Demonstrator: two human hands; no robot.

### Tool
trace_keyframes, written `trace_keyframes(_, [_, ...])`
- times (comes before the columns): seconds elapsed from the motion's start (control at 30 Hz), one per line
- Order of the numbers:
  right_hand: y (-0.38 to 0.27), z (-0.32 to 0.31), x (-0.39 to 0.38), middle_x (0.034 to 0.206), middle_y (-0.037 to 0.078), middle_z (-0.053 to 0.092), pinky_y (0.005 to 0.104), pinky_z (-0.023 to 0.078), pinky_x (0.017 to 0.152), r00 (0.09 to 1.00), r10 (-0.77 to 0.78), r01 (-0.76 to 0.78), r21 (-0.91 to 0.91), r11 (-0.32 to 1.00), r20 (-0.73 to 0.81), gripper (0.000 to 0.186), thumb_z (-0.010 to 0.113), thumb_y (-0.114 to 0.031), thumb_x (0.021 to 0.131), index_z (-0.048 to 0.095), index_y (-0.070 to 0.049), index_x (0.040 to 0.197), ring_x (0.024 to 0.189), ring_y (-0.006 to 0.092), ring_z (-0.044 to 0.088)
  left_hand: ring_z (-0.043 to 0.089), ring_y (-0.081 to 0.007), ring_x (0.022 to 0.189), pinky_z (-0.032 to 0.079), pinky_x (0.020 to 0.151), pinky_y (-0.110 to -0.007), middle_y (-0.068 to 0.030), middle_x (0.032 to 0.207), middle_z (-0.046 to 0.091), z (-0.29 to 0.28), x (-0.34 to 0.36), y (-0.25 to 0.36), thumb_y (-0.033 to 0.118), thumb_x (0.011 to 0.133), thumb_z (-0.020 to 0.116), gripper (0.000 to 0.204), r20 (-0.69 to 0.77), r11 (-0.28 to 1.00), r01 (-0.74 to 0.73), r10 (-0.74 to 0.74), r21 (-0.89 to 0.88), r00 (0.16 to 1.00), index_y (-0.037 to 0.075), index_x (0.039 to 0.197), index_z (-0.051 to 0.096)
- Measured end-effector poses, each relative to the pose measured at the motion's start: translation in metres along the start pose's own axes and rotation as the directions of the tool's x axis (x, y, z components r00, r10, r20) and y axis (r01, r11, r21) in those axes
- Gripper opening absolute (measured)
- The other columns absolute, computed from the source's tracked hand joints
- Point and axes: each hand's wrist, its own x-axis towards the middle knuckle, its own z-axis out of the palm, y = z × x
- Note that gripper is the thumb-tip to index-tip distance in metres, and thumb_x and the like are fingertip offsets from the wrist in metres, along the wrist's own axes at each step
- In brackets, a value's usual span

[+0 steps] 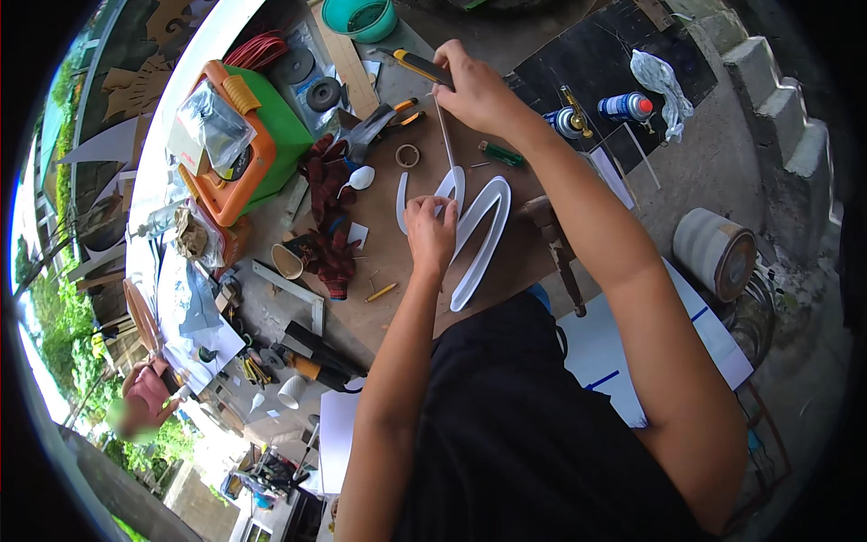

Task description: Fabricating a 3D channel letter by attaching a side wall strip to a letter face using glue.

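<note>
My right hand is closed around a yellow and black utility knife, raised over the far part of the brown work board. From just below that hand a thin white strip runs down to a white curved, letter-like piece with raised edges. Whether the right fingers also touch the strip, I cannot tell. My left hand grips the left part of the white piece, fingers bent over it. A separate-looking white curved end shows left of this hand; the fingers hide how it joins.
A tape roll, green-handled tool, white spoon and dark red gloves lie around the piece. An orange-green toolbox stands left. Spray cans stand at far right. Another person is at lower left.
</note>
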Motion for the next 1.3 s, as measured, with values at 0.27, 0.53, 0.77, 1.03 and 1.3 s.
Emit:
trace_keyframes(0.27, [0.044, -0.039, -0.096, 0.096, 0.005, 0.065, 0.0447, 0.039, 0.100, 0.922, -0.184, 0.333, -0.453, 0.827, 0.341, 0.037, 0.064, -0.026, 0.093, 0.066, -0.026, 0.131, 0.100, 0.0239, 0.062, 0.054, -0.0347, 0.107, 0.045, 0.095, -0.042, -0.0159, 0.110, 0.061, 0.000, 0.004, -0.001, 0.025, 0.090, 0.072, 0.023, 0.024, 0.998, -0.027, 0.026, 0.057, 0.999, 0.003, 0.097, 0.075])
trace_keyframes(0.53, [0.065, -0.006, -0.082, 0.092, 0.002, 0.063, 0.0483, 0.028, 0.117, 0.800, -0.412, 0.599, -0.563, 0.569, 0.436, 0.030, 0.062, -0.011, 0.087, 0.079, -0.028, 0.104, 0.104, 0.0186, 0.061, 0.053, -0.0350, 0.109, 0.044, 0.096, -0.043, -0.0161, 0.111, 0.060, 0.002, 0.007, -0.003, 0.026, 0.092, 0.071, 0.023, 0.035, 0.997, -0.036, 0.034, 0.063, 0.999, 0.005, 0.097, 0.076])
trace_keyframes(0.77, [0.064, 0.003, -0.070, 0.093, -0.001, 0.065, 0.0486, 0.028, 0.115, 0.752, -0.432, 0.658, -0.526, 0.540, 0.497, 0.026, 0.061, -0.016, 0.090, 0.079, -0.031, 0.102, 0.107, 0.0164, 0.060, 0.053, -0.0346, 0.108, 0.044, 0.097, -0.043, -0.0159, 0.112, 0.060, 0.002, 0.006, -0.005, 0.026, 0.093, 0.069, 0.022, 0.061, 0.995, -0.059, 0.054, 0.084, 0.997, 0.006, 0.098, 0.077])
trace_keyframes(1.03, [0.067, 0.007, -0.065, 0.092, -0.002, 0.062, 0.0471, 0.026, 0.117, 0.738, -0.458, 0.674, -0.506, 0.538, 0.496, 0.031, 0.059, -0.013, 0.090, 0.078, -0.033, 0.104, 0.103, 0.0152, 0.061, 0.053, -0.0335, 0.107, 0.044, 0.096, -0.042, -0.0156, 0.111, 0.060, 0.001, 0.008, -0.009, 0.025, 0.094, 0.069, 0.022, 0.072, 0.993, -0.077, 0.071, 0.091, 0.995, 0.007, 0.102, 0.078])
trace_keyframes(1.3, [0.071, 0.011, -0.060, 0.091, 0.000, 0.062, 0.0410, 0.032, 0.111, 0.736, -0.448, 0.676, -0.511, 0.531, 0.508, 0.027, 0.060, -0.016, 0.089, 0.080, -0.029, 0.102, 0.103, 0.0164, 0.061, 0.055, -0.0335, 0.107, 0.043, 0.097, -0.042, -0.0161, 0.111, 0.062, -0.002, 0.008, -0.007, 0.026, 0.095, 0.068, 0.026, 0.100, 0.988, -0.095, 0.083, 0.120, 0.992, 0.004, 0.105, 0.077])
